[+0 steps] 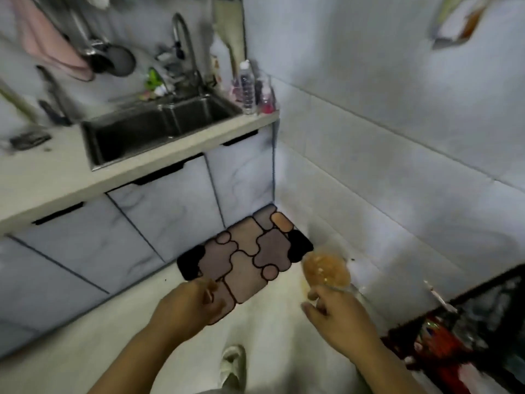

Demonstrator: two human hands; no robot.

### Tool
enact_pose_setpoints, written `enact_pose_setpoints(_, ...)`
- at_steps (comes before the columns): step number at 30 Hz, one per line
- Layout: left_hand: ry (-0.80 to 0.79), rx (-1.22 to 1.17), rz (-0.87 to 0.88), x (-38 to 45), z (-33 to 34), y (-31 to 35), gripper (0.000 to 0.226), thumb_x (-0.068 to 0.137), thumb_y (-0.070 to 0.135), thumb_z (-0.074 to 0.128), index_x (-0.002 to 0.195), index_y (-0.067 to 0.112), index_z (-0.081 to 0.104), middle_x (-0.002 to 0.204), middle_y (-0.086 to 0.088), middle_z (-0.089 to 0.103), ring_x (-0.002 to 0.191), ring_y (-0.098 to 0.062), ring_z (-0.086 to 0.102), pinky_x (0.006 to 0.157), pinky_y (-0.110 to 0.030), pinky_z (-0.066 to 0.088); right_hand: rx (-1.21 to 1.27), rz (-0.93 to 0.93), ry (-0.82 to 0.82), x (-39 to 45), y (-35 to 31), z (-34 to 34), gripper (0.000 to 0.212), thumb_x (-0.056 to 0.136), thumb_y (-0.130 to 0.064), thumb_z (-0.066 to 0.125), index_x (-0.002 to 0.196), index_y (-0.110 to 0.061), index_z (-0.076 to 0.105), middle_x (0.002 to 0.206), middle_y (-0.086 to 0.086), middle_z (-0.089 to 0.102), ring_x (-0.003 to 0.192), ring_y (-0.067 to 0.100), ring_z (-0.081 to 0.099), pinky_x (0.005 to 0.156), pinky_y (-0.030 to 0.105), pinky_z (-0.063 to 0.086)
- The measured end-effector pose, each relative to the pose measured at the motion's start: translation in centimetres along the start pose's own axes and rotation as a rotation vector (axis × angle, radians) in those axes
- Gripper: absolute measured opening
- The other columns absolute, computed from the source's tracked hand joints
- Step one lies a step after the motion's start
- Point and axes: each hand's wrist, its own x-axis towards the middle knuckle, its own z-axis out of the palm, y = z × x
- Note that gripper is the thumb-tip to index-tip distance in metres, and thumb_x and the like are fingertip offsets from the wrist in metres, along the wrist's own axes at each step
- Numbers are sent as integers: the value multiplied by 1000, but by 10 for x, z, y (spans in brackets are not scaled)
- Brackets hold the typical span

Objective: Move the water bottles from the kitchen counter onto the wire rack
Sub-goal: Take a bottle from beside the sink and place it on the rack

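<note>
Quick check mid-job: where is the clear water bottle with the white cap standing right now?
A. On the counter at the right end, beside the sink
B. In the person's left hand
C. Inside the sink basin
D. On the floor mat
A. The clear water bottle stands upright on the counter at its right end, just right of the sink, near the wall corner.
</note>
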Motion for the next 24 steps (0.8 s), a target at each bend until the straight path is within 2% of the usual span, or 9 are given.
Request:
enact_pose_setpoints(4, 52, -51, -119, 22, -28, -53, 35, 83, 47, 56, 114, 29, 53, 103, 7, 64, 89, -13, 58, 71, -24, 42, -24, -94, -117, 69, -56, 27, 25, 86, -41, 53, 100, -21, 57, 75, -2, 62, 78, 14, 58, 70, 32, 48)
enact_pose_setpoints(8, 107, -81, -179, 77, -72, -98, 28, 83, 48, 56, 104, 30, 56, 99, 6, 58, 90, -12, 57, 78, -25, 47, -61, -159, -209, 152, -110, 46, 18, 89, -40, 48, 90, -22, 51, 71, -9, 50, 75, 15, 52, 58, 22, 38)
enact_pose_setpoints(10, 108, -91, -169, 100, -89, -107, 23, 82, 49, 57, 98, 32, 54, 97, 7, 58, 90, -11, 57, 78, -25, 47, -56, -153, -256, 180, -129, 47, 20, 89, -40, 48, 98, -23, 53, 84, -8, 59, 84, 14, 56, 66, 24, 42)
enact_pose_setpoints(12, 115, -103, -146, 134, -109, -120, 26, 83, 46, 57, 102, 30, 55, 96, 7, 56, 87, -11, 55, 77, -24, 46, -40, -144, -268, 219, -148, 52, 26, 89, -41, 50, 103, -20, 56, 97, -1, 67, 92, 16, 61, 75, 27, 46)
enact_pose_setpoints(13, 118, -100, -126, 151, -119, -124, 29, 83, 45, 57, 106, 28, 56, 97, 6, 56, 87, -11, 54, 77, -25, 46, -31, -145, -255, 237, -156, 53, 25, 88, -40, 51, 100, -19, 56, 97, 1, 68, 92, 16, 62, 76, 28, 47)
enact_pose_setpoints(16, 105, -86, -99, 195, -139, -127, 33, 84, 46, 57, 111, 27, 55, 103, 5, 57, 89, -12, 55, 78, -26, 48, 17, -115, -213, 277, -172, 48, 21, 87, -39, 53, 92, -19, 58, 87, 3, 70, 81, 15, 64, 74, 32, 51)
enact_pose_setpoints(19, 85, -108, -95, 238, -147, -121, 32, 84, 46, 56, 110, 27, 55, 105, 6, 58, 90, -12, 56, 79, -26, 48, 49, -96, -185, 313, -171, 40, 15, 86, -37, 57, 86, -22, 58, 75, 0, 68, 67, 8, 61, 67, 26, 49)
enact_pose_setpoints(22, 52, -119, -78, 289, -152, -105, 33, 84, 45, 56, 111, 26, 55, 106, 5, 59, 92, -13, 57, 83, -29, 50, 88, -78, -146, 362, -159, 30, 14, 83, -34, 62, 74, -28, 54, 55, -4, 57, 51, 6, 51, 58, 23, 44)
enact_pose_setpoints(24, 46, -117, -71, 324, -156, -91, 35, 84, 45, 56, 114, 26, 55, 108, 5, 59, 92, -12, 56, 82, -27, 49, 87, -77, -122, 397, -151, 19, 12, 82, -33, 63, 75, -26, 56, 55, -6, 51, 50, 7, 48, 58, 23, 43)
